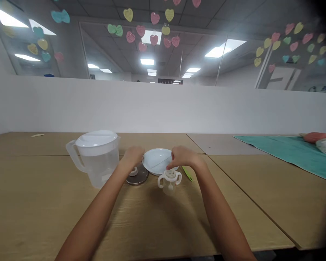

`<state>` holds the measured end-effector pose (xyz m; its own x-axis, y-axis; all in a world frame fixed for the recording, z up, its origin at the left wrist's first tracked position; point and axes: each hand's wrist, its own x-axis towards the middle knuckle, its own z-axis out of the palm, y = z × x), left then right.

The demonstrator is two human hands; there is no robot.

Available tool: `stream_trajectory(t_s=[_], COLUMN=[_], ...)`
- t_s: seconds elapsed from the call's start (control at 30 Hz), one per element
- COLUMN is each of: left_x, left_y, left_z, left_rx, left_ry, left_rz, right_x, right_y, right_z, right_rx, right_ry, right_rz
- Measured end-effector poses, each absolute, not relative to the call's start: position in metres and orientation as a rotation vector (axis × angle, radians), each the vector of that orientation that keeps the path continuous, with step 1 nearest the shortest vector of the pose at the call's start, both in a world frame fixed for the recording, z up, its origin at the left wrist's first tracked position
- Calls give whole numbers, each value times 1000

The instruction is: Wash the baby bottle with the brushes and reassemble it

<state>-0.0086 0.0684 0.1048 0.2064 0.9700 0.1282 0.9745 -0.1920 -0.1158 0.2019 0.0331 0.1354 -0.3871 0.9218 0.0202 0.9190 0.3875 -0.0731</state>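
My left hand (pixel 134 154) is closed at the left rim of a white plate (pixel 155 167), above a round metal lid (pixel 142 176); whatever its fingers hold is hidden. A small whitish part (pixel 134 172) lies on that lid. My right hand (pixel 182 156) is closed at the plate's right side, its fingertips just over the top of a clear two-handled baby bottle (pixel 169 185). What they pinch is too small to tell. A thin pale line crosses the plate between the hands. The bottle stands upright in front of the plate.
A clear lidded pitcher (pixel 99 159) stands left of my left forearm. A green utensil (pixel 188 174) lies right of the plate. At the far right, a teal cloth (pixel 290 152) carries a reddish item (pixel 315 137). A white wall (pixel 163 107) rises behind the table.
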Motion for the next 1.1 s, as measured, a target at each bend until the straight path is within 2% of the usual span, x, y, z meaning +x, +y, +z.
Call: stream_trajectory(t_s=[0.23, 0.37, 0.47, 0.57, 0.6, 0.73, 0.93, 1.1], left_x=[-35, -34, -30, -17, -11, 22, 34, 24], left_y=[98, 97, 77, 43, 30, -3, 6, 19], left_z=[76, 77, 97, 125, 133, 146, 137, 136], left_rx=[-2189, -2184, -2167, -2151, -2161, -2277, -2337, -2367], left_ry=[-2175, -2170, -2106, -1924, -1796, -1380, -1185, -1066], left_rz=[336, 343, 258, 17, -160, -557, -866, -1516], right_x=[197, 200, 201, 195, 191, 176, 170, 156], right_y=[43, 42, 38, 34, 34, 43, 58, 43], right_z=[127, 128, 129, 126, 125, 118, 117, 119], right_rx=[-1656, -1587, -1490, -1271, -1161, -789, -717, -635], right_ry=[-2620, -2572, -2469, -2391, -2365, -2213, -1971, -1819], right_rz=[113, 150, 176, 225, 241, 230, 211, 257])
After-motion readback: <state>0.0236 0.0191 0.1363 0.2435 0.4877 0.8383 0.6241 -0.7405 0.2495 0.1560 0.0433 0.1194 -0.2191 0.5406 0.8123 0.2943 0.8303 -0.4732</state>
